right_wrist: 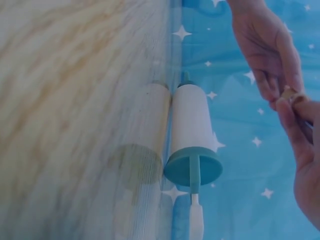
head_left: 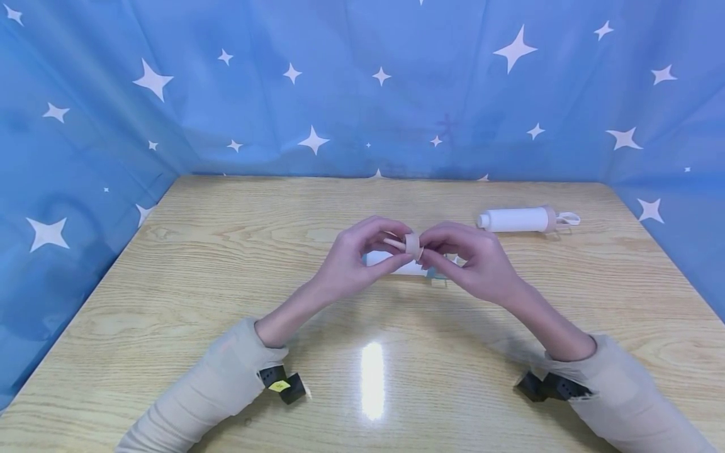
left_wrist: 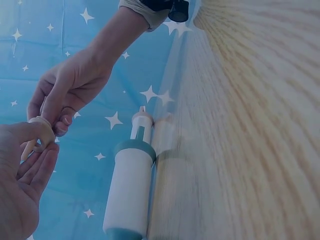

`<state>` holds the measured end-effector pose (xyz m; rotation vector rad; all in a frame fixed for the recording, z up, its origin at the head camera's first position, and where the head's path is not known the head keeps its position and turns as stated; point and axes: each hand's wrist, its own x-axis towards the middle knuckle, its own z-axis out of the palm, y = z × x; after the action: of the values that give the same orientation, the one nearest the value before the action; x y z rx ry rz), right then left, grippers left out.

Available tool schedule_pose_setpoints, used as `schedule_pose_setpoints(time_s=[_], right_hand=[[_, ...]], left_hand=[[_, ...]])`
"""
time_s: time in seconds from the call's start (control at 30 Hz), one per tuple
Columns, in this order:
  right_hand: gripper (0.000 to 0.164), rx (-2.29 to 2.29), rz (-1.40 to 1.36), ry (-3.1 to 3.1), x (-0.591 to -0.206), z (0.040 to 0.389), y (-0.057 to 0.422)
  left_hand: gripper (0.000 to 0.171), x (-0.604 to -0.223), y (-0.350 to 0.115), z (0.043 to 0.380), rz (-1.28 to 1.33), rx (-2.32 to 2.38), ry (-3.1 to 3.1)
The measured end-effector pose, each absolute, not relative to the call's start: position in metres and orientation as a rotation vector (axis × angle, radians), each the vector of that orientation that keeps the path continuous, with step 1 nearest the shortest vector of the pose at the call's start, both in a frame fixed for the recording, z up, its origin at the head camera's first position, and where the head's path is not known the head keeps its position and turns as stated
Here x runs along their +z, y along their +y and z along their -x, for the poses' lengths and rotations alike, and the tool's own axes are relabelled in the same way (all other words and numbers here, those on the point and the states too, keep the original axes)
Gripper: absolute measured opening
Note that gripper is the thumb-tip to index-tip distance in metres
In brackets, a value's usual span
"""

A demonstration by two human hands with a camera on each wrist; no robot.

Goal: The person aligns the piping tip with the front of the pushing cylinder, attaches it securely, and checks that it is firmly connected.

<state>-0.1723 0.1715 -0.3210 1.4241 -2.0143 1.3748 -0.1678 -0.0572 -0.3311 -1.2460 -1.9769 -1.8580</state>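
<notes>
Above the table, both hands meet at a small beige ring-shaped cap (head_left: 412,244) with a thin stem sticking out to its left. My left hand (head_left: 359,255) pinches the cap between thumb and fingers. From the other side my right hand (head_left: 476,258) pinches its right edge with thumb and fingertips. Below the hands lies a white cylinder with teal ends (head_left: 404,267), partly hidden by them in the head view. The right wrist view shows its teal flange (right_wrist: 194,167) and a teal and white rod out of it.
At the back right lies a second white cylinder (head_left: 517,219) with a pinkish collar and a white loop handle on its right end. Blue curtains (head_left: 340,82) with white stars close off the back and sides of the wooden table (head_left: 187,296).
</notes>
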Motion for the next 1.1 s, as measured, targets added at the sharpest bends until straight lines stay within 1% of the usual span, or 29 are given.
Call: schedule_pose_setpoints(time_s=[0.1,0.3,0.33,0.43,0.6,0.67,0.7,0.83,1.0,1.1], right_hand=[[0.018,1.406,-1.382,-2.033,-0.3213,0.1707,0.1721],[0.028,1.448,-1.310,-2.067,-0.3198,0.1676,0.1723],[0.025,1.440,-1.302,-2.073,-0.3196,0.1676,0.1725],[0.012,1.411,-1.299,-2.067,-0.3200,0.1690,0.1732],[0.010,1.385,-1.314,-2.038,-0.3198,0.1710,0.1732],[0.014,1.383,-1.324,-2.025,-0.3193,0.1711,0.1729],[0.013,1.386,-1.329,-2.017,-0.3193,0.1711,0.1729],[0.028,1.403,-1.323,-1.993,-0.3191,0.1700,0.1717],[0.026,1.437,-1.284,-1.993,-0.3199,0.1686,0.1711],[0.032,1.421,-1.264,-2.010,-0.3199,0.1684,0.1709]], left_hand=[[0.032,-0.3317,-0.0565,0.1674,1.252,-1.867,-1.968],[0.032,-0.3308,-0.0565,0.1666,1.240,-1.893,-1.967],[0.032,-0.3307,-0.0567,0.1664,1.236,-1.896,-1.971],[0.032,-0.3303,-0.0568,0.1658,1.237,-1.902,-1.977],[0.031,-0.3294,-0.0557,0.1639,1.263,-1.900,-1.971],[0.031,-0.3286,-0.0557,0.1629,1.267,-1.899,-1.968],[0.031,-0.3285,-0.0556,0.1627,1.269,-1.899,-1.967],[0.031,-0.3279,-0.0554,0.1621,1.271,-1.900,-1.962],[0.031,-0.3277,-0.0544,0.1618,1.285,-1.909,-1.934],[0.030,-0.3278,-0.0541,0.1617,1.294,-1.927,-1.916]])
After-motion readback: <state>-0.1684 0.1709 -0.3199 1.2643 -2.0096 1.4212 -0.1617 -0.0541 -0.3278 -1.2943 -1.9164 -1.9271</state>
